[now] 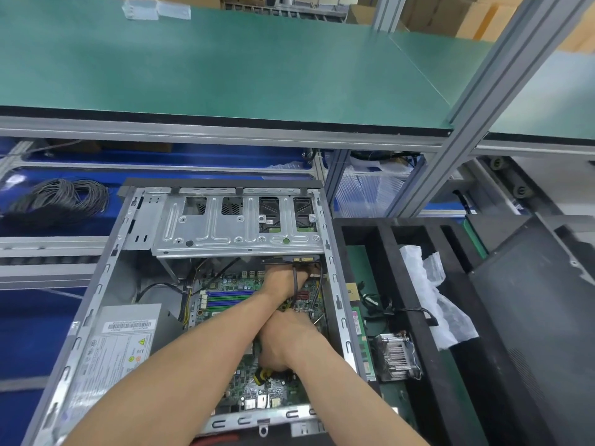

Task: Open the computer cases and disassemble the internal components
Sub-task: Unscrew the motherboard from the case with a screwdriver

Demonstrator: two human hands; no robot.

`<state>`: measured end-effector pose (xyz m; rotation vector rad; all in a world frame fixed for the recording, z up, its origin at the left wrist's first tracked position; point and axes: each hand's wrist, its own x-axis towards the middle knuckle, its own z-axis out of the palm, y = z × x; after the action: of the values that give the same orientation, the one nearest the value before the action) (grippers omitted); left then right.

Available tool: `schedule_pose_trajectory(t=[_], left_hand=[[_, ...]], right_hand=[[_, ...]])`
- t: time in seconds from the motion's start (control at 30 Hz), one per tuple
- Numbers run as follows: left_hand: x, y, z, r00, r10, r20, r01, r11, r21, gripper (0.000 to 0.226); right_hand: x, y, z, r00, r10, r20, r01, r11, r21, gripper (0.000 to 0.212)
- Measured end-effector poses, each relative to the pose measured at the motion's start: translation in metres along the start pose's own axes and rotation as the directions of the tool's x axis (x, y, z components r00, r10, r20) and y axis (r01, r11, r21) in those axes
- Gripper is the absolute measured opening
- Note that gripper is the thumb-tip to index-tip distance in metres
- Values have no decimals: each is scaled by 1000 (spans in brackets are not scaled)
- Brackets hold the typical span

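An open computer case lies flat in front of me, with its green motherboard exposed. My left hand reaches in under the metal drive cage and grips a black cable near the drive's connector. Just below it, my right hand is curled round a screwdriver with a yellow and black handle, held over the board. The screwdriver's tip is hidden by the hand. A grey power supply sits in the case's left side.
To the right stands a black tray holding a memory stick, a heatsink, cables and white wrapping. A coil of grey cable lies at the left. A green shelf spans above, with an aluminium post.
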<state>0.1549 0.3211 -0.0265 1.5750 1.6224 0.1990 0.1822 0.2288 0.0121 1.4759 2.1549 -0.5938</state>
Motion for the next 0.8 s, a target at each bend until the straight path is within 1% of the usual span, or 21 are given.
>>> schedule_pose_trajectory(t=[0.07,0.17,0.2,0.23,0.27,0.3,0.33,0.37,0.4,0.47,0.5,0.53,0.57,0.6,0.63,0.67,0.7,0.73,0.77,0.8], left_hand=[[-2,2,-1,999,39,9,-39,999,24,26],[-4,4,-1,999,32,7,-32,997,72,31],[-4,2,-2,1000,23,7,-24,996,89,28],[-5,0,0,1000,20,-8,-20,997,68,24],[-4,-3,3,1000,10,-3,-10,1000,6,23],[-4,-6,3,1000,-3,19,5,995,-96,25],[-4,-5,2,999,-42,28,48,970,-240,25],[-6,-4,-2,997,-69,19,72,946,-315,21],[-7,2,-6,990,-133,37,137,910,-392,21],[-1,10,-6,983,-148,106,182,843,-505,31],[-5,13,-9,977,-142,160,199,878,-435,32],[-9,14,-10,980,-169,107,195,925,-327,33],[-13,16,-14,980,-179,88,191,970,-152,33],[-10,12,-17,984,-139,112,141,990,-12,32],[-12,9,-22,983,-106,153,93,992,91,36],[-9,2,-25,986,-79,146,58,988,144,42],[-10,-1,-31,980,-102,171,67,978,195,47],[-12,-4,-37,980,-71,185,24,969,245,49],[-18,-6,-44,984,-45,170,1,967,253,47],[-19,-14,-47,990,12,140,-55,951,305,40]], right_hand=[[1,0,0,1000,1,2,-1,1000,-3,38],[2,1,1,1000,-1,0,1,1000,-11,39],[2,1,2,1000,-3,-1,3,1000,-13,39],[2,1,2,1000,-4,0,4,1000,-17,39],[2,0,3,1000,-6,4,6,1000,-20,39],[2,0,3,1000,-6,6,6,1000,-18,39],[1,0,3,1000,-4,5,4,1000,-12,39],[2,1,3,1000,-3,-1,3,1000,-6,39],[2,1,3,1000,-4,-9,4,1000,2,39],[2,2,3,1000,-4,-20,5,1000,22,38],[2,1,3,1000,-2,-17,3,1000,29,38],[2,1,4,1000,-1,-14,2,1000,30,38],[3,1,4,1000,-1,-13,1,1000,23,39],[2,1,3,1000,-1,-11,1,1000,14,42],[1,1,3,1000,1,-4,-1,1000,5,43],[0,1,1,1000,2,3,-2,1000,-3,43],[-1,1,0,1000,1,7,-1,1000,-3,42],[-2,0,-2,1000,-4,5,4,1000,4,40],[-5,0,-4,1000,-13,-2,13,1000,15,38],[-8,-1,-7,1000,-25,-11,26,999,31,35]])
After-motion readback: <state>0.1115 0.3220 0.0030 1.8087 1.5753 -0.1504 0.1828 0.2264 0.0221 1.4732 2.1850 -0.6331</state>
